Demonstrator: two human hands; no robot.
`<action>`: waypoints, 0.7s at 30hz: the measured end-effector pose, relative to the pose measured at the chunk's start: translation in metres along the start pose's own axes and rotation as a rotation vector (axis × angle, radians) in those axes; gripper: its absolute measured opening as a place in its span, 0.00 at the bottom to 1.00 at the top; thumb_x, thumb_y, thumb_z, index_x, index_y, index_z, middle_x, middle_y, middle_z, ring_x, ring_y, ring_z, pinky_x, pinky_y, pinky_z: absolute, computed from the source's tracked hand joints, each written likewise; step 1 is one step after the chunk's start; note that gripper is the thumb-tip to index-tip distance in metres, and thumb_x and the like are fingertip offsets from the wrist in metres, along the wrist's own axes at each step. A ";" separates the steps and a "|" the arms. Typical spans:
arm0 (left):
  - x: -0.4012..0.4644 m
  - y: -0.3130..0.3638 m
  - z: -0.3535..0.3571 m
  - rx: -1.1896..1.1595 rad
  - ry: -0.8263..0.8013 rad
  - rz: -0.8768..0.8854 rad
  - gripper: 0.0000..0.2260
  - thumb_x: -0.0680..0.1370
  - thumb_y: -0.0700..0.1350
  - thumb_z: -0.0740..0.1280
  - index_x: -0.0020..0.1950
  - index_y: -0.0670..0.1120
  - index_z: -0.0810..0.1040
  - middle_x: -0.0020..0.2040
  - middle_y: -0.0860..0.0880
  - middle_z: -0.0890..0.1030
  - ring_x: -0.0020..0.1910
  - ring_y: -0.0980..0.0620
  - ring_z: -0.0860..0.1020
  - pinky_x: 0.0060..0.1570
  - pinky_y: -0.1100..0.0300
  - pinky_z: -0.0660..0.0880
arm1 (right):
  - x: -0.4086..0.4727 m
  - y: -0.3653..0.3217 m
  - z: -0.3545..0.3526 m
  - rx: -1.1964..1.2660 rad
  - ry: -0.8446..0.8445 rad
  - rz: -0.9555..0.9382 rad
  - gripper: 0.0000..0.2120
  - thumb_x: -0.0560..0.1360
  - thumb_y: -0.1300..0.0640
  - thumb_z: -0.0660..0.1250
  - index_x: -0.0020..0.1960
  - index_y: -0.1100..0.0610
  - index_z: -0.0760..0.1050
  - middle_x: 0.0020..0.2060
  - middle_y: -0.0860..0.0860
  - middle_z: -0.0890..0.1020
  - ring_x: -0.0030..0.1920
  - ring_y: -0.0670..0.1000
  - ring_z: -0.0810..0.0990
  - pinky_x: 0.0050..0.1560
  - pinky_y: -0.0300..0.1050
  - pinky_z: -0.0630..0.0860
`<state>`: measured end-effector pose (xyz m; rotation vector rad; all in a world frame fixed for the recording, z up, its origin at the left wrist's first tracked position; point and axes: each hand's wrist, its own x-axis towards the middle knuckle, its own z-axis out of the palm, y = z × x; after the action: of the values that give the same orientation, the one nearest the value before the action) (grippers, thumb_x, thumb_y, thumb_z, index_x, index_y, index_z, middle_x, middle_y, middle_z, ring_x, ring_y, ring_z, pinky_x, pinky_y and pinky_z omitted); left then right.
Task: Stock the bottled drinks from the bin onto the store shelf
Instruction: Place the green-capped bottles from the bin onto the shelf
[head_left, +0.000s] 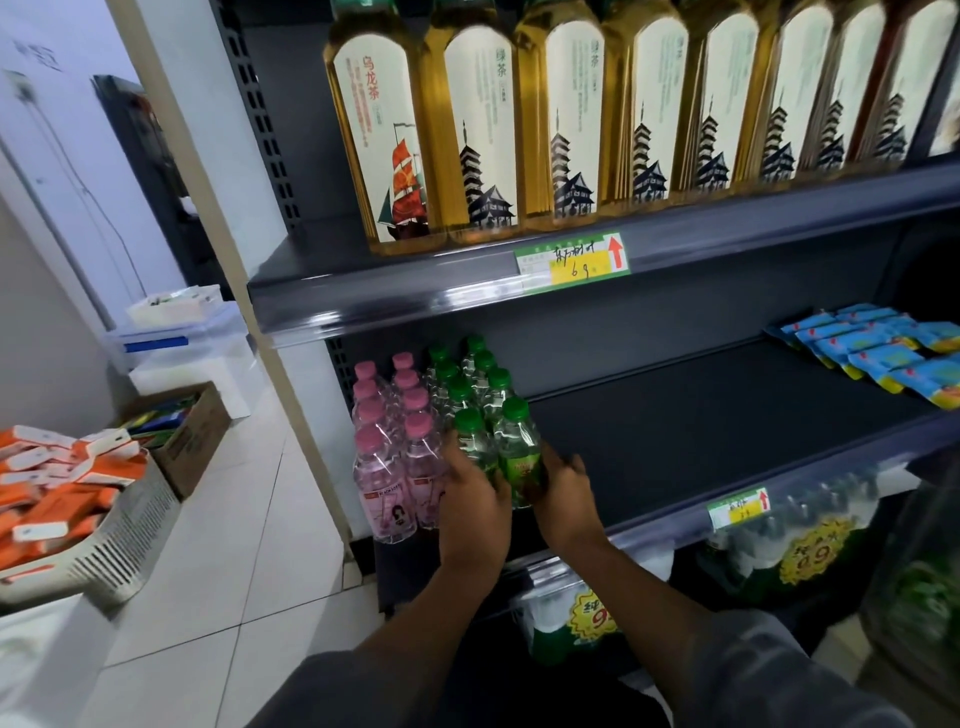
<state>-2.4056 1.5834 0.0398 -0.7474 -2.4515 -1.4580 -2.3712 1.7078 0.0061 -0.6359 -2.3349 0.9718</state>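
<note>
Down low, left hand (475, 506) and right hand (563, 493) each curled around a front green-capped bottle (519, 452) on the shelf (701, 415).

Dark shelf (701, 431): bottles (470, 415), seemingly packets (878, 353).

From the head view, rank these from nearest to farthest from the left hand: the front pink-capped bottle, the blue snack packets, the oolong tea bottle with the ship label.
From the left hand:
1. Front pink-capped bottle, just left of it, same shelf.
2. Oolong tea bottle, on the shelf above.
3. Blue snack packets, far right of the shelf.
</note>
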 end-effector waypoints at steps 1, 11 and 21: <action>-0.001 -0.001 0.003 -0.022 -0.001 -0.005 0.38 0.79 0.37 0.67 0.78 0.54 0.45 0.39 0.46 0.81 0.32 0.51 0.82 0.32 0.52 0.82 | 0.001 0.000 0.001 0.006 0.004 0.002 0.32 0.78 0.63 0.68 0.79 0.48 0.64 0.59 0.59 0.77 0.57 0.58 0.76 0.59 0.47 0.75; -0.017 0.006 0.012 -0.067 -0.014 0.020 0.47 0.77 0.38 0.69 0.81 0.53 0.35 0.37 0.53 0.81 0.34 0.56 0.81 0.39 0.53 0.82 | 0.014 0.007 -0.001 0.066 -0.075 0.025 0.31 0.78 0.61 0.66 0.79 0.48 0.63 0.59 0.59 0.73 0.58 0.59 0.76 0.63 0.49 0.74; -0.015 0.024 0.007 0.294 -0.097 0.286 0.29 0.76 0.45 0.68 0.76 0.51 0.61 0.44 0.49 0.81 0.39 0.50 0.80 0.35 0.56 0.78 | 0.013 0.019 -0.029 0.071 -0.152 -0.025 0.34 0.77 0.53 0.68 0.80 0.49 0.60 0.68 0.58 0.75 0.68 0.59 0.75 0.66 0.51 0.74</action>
<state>-2.3796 1.5939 0.0484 -1.0676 -2.4262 -0.9554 -2.3592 1.7421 0.0129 -0.5200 -2.4209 1.1219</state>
